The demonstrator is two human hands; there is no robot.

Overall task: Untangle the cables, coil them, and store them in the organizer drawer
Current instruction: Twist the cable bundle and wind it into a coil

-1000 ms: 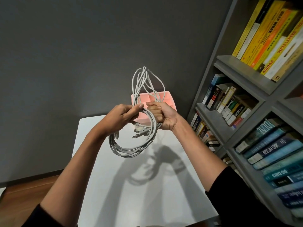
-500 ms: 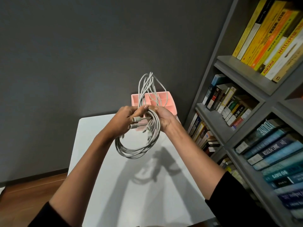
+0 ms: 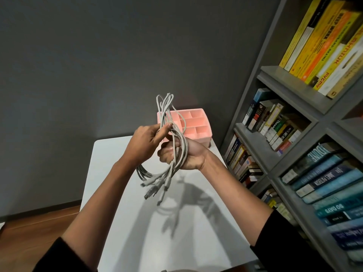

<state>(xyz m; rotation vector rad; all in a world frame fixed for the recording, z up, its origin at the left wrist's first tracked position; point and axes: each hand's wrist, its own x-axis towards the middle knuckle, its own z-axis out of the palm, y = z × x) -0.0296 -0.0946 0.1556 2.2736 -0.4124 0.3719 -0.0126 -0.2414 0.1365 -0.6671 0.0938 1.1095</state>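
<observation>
Here, both the left hand and right hand are gripping the grey cables above the white table, the pink organizer sitting at twelve o'clock.

hands: left – right grip cables | organizer behind

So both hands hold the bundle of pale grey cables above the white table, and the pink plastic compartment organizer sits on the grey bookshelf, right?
Not quite. The head view shows the pink plastic compartment organizer standing on the far end of the white table, not on the grey bookshelf. The rest holds: the left hand and right hand grip the bundle of pale grey cables above the table.
</observation>
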